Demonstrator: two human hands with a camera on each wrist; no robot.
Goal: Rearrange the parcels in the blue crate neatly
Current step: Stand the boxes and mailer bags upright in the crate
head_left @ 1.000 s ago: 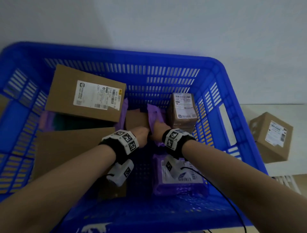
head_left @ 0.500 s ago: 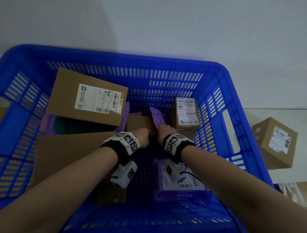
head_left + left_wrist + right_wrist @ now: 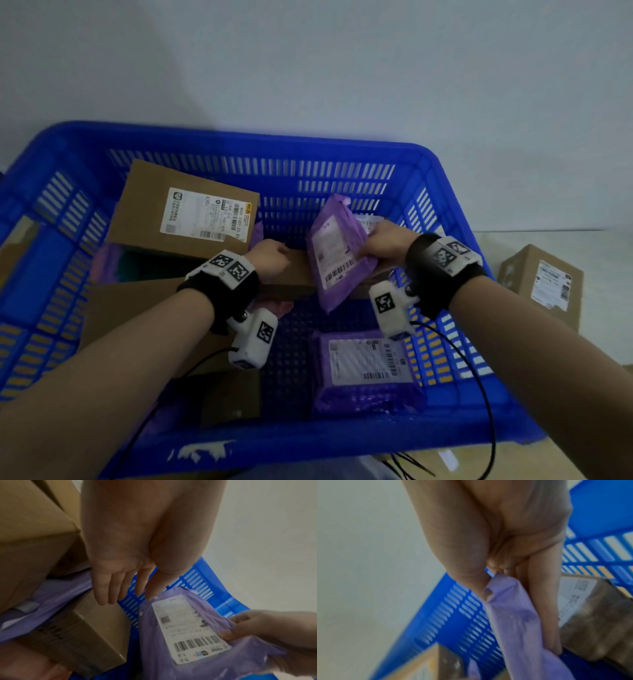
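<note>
The blue crate (image 3: 342, 150) fills the head view. My right hand (image 3: 385, 241) grips a purple mailer bag (image 3: 337, 251) with a white label, held up tilted above the crate's middle; the left wrist view shows the thumb pinching the purple mailer bag (image 3: 188, 635) at its label edge. My left hand (image 3: 270, 255) hangs with straight fingers (image 3: 109, 592) over a small brown box (image 3: 89, 632), holding nothing. A large labelled cardboard box (image 3: 185, 212) leans at the back left. A second purple mailer (image 3: 366, 373) lies flat at the front right.
A flat brown box (image 3: 137, 308) lies at the front left under my left forearm. A small taped box (image 3: 590, 615) stands by the right wall behind the held bag. Outside the crate, another cardboard box (image 3: 544, 284) sits on the right.
My right hand has pulled the purple mailer up from between the boxes and lifted it. My left hand has let go and opened. The head camera has tilted up.
</note>
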